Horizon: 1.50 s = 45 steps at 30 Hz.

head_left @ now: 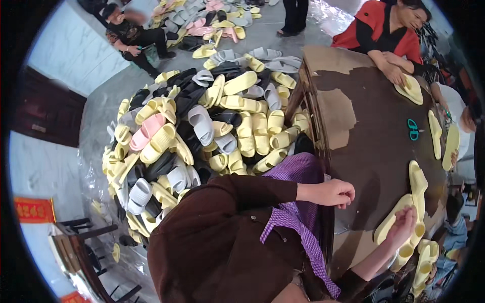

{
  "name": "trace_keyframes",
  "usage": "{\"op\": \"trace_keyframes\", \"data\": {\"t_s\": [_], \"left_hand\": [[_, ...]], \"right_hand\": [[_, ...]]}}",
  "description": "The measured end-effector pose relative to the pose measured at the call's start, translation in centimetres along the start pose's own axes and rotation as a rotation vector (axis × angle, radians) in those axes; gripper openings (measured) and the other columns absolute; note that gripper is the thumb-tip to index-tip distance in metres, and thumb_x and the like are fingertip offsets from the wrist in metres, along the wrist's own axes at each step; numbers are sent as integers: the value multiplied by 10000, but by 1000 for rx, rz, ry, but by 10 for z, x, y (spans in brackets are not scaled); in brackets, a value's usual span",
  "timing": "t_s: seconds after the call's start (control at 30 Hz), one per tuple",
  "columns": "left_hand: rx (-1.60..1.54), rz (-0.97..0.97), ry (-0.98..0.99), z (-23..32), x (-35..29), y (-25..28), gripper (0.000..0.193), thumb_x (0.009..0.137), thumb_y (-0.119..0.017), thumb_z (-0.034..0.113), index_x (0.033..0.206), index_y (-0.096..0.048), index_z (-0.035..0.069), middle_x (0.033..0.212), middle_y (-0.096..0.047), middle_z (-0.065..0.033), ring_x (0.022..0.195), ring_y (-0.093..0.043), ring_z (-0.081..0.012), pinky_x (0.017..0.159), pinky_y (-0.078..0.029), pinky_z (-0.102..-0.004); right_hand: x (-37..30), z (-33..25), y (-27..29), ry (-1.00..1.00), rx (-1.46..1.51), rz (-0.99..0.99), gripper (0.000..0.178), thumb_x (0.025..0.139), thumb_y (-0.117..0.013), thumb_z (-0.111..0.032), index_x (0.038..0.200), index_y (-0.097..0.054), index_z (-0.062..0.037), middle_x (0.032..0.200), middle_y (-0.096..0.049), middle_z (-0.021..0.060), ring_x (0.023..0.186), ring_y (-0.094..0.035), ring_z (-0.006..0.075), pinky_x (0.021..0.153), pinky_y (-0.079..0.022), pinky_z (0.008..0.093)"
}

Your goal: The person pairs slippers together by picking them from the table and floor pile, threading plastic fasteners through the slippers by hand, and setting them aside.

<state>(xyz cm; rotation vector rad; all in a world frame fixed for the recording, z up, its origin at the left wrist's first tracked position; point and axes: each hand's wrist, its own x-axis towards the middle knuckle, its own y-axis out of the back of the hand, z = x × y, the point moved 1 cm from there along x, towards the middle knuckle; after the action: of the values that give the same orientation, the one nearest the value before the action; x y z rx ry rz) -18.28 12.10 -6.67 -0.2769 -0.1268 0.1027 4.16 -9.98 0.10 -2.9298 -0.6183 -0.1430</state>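
My left hand (335, 193) is held over the near edge of the brown table (374, 166). Its fingers curl inward, and nothing shows in them. To the right, my right hand (402, 227) is over a pale yellow slipper (388, 222), its fingers loosely bent and a little apart; whether they touch the slipper I cannot tell. Beside it lies another yellow slipper (418, 184), and more yellow slippers (403, 255) are below the hand at the table's edge. A teal scissors-like tool (413, 130) rests on the tabletop.
A big heap of yellow, grey, black and pink slippers (222, 121) covers the floor left of the table. Across the table a person in red (371, 30) handles a yellow slipper (410, 90). Another person (457, 108) works at the far right. Someone sits (134, 38) by the wall.
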Motion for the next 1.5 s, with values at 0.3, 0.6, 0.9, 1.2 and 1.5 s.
{"op": "trace_keyframes", "data": {"t_s": [0.3,0.6,0.9,1.2,1.5], "left_hand": [[-212,-51,34,6,-8,11,138,906,-497,93,988,-542,-9,864,-620,-68,770,-640,-135,672,-534,-260],[-32,199,-459,168,-52,80,318,911,-477,66,1224,-472,8,922,-608,-166,744,-612,-176,664,-512,-263],[73,301,-596,189,-88,122,341,871,-481,15,1210,-475,-19,925,-607,-172,746,-607,-183,672,-504,-263],[171,336,-692,185,-89,165,314,829,-509,-54,1143,-512,-40,917,-611,-143,768,-607,-171,689,-499,-252],[427,745,-208,122,-122,192,339,865,-531,-8,1202,-539,21,851,-610,-37,750,-597,-113,697,-493,-234]], "right_hand": [[-40,7,-161,-70,-369,-618,112,888,-514,-9,973,-586,-5,884,-593,43,769,-538,92,694,-449,224],[-59,47,-209,-22,-569,-658,119,878,-532,7,972,-604,12,849,-624,47,783,-565,89,712,-463,221],[-65,51,-217,12,-570,-679,111,863,-552,6,958,-611,3,854,-629,46,793,-568,99,732,-467,238],[-62,50,-222,115,-634,-591,78,857,-567,-1,924,-607,9,883,-644,75,832,-592,136,770,-471,252],[-100,30,-229,257,-943,-688,283,800,-578,17,1081,-584,-19,1201,-551,164,1124,-522,297,941,-417,356]]}}
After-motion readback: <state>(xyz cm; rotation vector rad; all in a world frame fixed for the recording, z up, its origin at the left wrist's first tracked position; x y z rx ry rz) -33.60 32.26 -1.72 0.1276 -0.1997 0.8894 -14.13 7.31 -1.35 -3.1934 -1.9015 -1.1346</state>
